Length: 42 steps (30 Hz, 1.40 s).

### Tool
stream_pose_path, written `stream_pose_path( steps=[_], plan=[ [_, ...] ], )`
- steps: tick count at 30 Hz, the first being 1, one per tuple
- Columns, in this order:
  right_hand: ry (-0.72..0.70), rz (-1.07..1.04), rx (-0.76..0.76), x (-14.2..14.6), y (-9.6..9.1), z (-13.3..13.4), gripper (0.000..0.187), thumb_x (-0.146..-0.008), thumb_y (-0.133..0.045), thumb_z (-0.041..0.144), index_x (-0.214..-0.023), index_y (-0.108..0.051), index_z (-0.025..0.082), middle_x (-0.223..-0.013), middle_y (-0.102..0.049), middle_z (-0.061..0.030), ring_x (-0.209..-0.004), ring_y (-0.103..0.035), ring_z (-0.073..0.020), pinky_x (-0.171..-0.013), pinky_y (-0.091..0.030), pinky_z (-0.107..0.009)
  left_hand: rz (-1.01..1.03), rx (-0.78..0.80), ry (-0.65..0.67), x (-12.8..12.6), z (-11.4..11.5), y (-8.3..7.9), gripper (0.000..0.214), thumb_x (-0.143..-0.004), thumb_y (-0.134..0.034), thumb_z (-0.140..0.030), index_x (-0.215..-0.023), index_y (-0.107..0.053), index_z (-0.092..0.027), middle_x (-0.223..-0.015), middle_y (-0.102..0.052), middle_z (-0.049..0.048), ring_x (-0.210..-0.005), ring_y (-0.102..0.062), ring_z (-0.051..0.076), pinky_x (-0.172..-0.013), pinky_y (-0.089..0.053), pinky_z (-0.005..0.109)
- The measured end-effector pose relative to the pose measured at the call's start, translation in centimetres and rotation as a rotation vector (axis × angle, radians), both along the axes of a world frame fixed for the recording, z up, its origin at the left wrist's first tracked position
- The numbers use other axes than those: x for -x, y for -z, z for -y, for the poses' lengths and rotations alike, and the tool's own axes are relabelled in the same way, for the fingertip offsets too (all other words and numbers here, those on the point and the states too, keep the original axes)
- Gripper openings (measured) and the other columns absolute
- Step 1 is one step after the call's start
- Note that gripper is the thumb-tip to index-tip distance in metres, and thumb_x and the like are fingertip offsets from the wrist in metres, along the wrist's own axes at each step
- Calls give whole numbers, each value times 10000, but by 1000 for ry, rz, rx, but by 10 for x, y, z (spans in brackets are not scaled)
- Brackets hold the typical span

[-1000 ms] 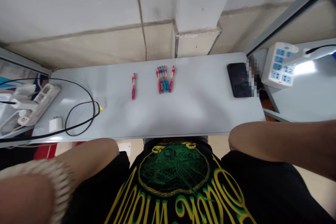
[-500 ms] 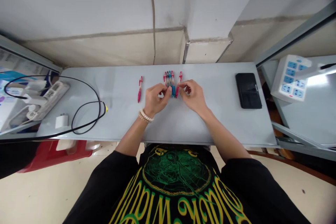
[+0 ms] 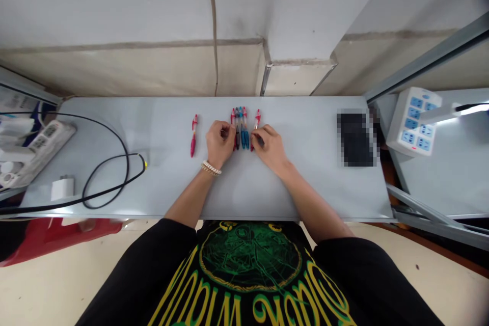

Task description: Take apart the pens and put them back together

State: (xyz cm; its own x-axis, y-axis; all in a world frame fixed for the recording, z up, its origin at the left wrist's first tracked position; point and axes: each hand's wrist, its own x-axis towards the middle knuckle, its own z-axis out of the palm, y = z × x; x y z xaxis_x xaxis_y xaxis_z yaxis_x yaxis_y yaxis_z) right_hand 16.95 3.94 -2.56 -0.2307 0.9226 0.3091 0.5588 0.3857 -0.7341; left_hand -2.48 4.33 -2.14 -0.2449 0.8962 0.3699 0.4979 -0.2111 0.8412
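Observation:
A short row of pens lies upright in my view on the grey table (image 3: 305, 183). At its left end is a red pen (image 3: 233, 114), whose lower part my left hand (image 3: 220, 143) pinches. Beside it lie a dark-barrelled pen (image 3: 237, 137) and two blue-barrelled pens (image 3: 244, 137), one with a red top. A little apart on the right, another red pen (image 3: 257, 118) leans slightly, with its lower end between the fingertips of my right hand (image 3: 270, 146). One more red pen (image 3: 193, 137) lies alone to the left of my left hand.
On the right of the table is a blurred-out black object (image 3: 356, 138). A looped black cable (image 3: 126, 163) and a white charger plug (image 3: 62, 188) lie at the left, near a power strip (image 3: 40, 155). A socket block (image 3: 414, 122) stands beyond the right frame bar.
My left hand has shifted left, off the middle pens and onto the left red pen, so the dark and blue barrels now show. My right hand stays at its red pen. The view has moved slightly.

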Motion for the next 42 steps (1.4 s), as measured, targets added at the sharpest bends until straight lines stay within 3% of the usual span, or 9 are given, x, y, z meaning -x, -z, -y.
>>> stream_pose_path(
  steps=[4, 10, 16, 19, 23, 26, 32, 36, 42],
  plan=[
    [10, 33, 8, -6, -5, 6, 151, -1017, -607, 247, -880, -661, 213, -885, -646, -75, -807, -634, -217, -802, -547, -370, 36, -1, -7, 1, -1, 2, 152, -966, -688, -273, -832, -669, -204, -879, -739, 67, -779, -671, 173, -753, -552, 318],
    [164, 93, 92, -10, -8, 15, 190, -917, -605, 217, -1095, -669, 211, -847, -664, -42, -663, -544, -178, -702, -484, -355, 99, 60, -5, 2, -2, 5, 163, -987, -701, -333, -902, -708, -194, -892, -773, 75, -785, -707, 173, -770, -595, 315],
    [209, -308, 280, -12, -12, 14, 285, -847, -711, 326, -1102, -618, 240, -743, -640, 43, -625, -583, -143, -649, -526, -320, 156, -8, -25, 1, -1, 3, 335, -1019, -717, -511, -893, -689, -201, -947, -776, 83, -871, -746, 180, -814, -625, 318],
    [141, -557, 375, -10, -23, 17, 381, -878, -786, 497, -1129, -649, 245, -776, -661, 30, -632, -607, -142, -589, -553, -309, 356, 11, 82, -2, 1, -4, 436, -971, -781, -639, -1021, -708, -212, -1005, -800, 96, -876, -782, 190, -814, -657, 332],
    [-34, -632, 455, -3, -39, 26, 445, -935, -795, 619, -1140, -749, 226, -756, -683, 15, -571, -575, -117, -529, -492, -289, 711, 262, 378, -5, 7, -16, 686, -867, -893, -674, -1351, -662, -248, -1174, -832, 122, -929, -843, 237, -825, -703, 364],
    [-61, -646, 454, 3, -40, 30, 473, -918, -818, 662, -1092, -775, 224, -785, -722, 0, -575, -538, -99, -515, -436, -271, 793, 377, 504, -4, 11, -19, 644, -825, -940, -657, -1260, -710, -242, -1063, -842, 89, -891, -839, 221, -835, -720, 357],
    [-115, -788, 636, 3, -34, 28, 554, -909, -781, 756, -1042, -769, 218, -771, -744, -8, -533, -606, -111, -463, -480, -265, 868, 332, 420, -1, 7, -14, 522, -809, -965, -627, -1052, -682, -263, -1045, -823, 39, -980, -834, 205, -835, -728, 313],
    [-72, -731, 528, 3, -30, 30, 478, -988, -744, 663, -888, -821, 203, -699, -685, 5, -516, -573, -88, -473, -501, -248, 944, 291, 355, -8, 8, -15, 510, -763, -1013, -575, -1004, -711, -241, -947, -826, 10, -880, -833, 166, -742, -708, 238],
    [-3, -545, 13, 11, -20, 35, 256, -1076, -691, 416, -1130, -890, 264, -928, -820, -34, -676, -700, -119, -626, -632, -276, 1034, 280, 210, -22, 13, -18, 506, -699, -1046, -554, -900, -769, -182, -846, -824, 14, -799, -828, 134, -732, -680, 179]
  ],
)
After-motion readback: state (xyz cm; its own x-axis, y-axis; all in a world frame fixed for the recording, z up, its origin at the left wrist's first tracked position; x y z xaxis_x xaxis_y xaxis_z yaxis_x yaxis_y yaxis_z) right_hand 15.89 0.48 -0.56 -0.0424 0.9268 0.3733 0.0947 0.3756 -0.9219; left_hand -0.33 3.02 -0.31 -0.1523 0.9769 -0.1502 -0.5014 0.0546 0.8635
